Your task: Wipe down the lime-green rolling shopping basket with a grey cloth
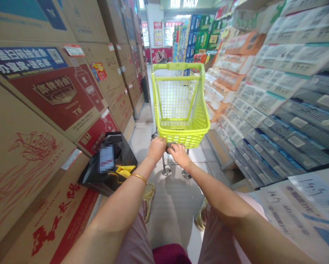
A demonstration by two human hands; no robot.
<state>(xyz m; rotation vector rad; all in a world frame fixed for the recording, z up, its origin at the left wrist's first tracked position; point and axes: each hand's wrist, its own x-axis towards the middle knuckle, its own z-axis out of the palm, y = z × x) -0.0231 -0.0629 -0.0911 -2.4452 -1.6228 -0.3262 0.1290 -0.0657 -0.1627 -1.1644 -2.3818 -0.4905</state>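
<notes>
A yellow-green shopping cart (181, 137) with a lattice basket stands upright in front of me on metal legs and casters. Just under the basket's near edge, my left hand (157, 147) is closed, its fingers turned away from view. Close beside it, my right hand (179, 153) has its fingers bent around a small dark grey thing (170, 145), too small and half hidden to name. Both hands overlap the top of the cart's leg frame, and I cannot tell whether they touch it. The basket holds nothing that I can see.
Stacked cartons (62, 84) wall the left side; a black bag (126, 152) with a yellow piece sits against them. Shelved packs of paper goods (263, 106) line the right. Tiled floor (172, 205) runs between my shoes. A magenta surface (171, 255) shows below me.
</notes>
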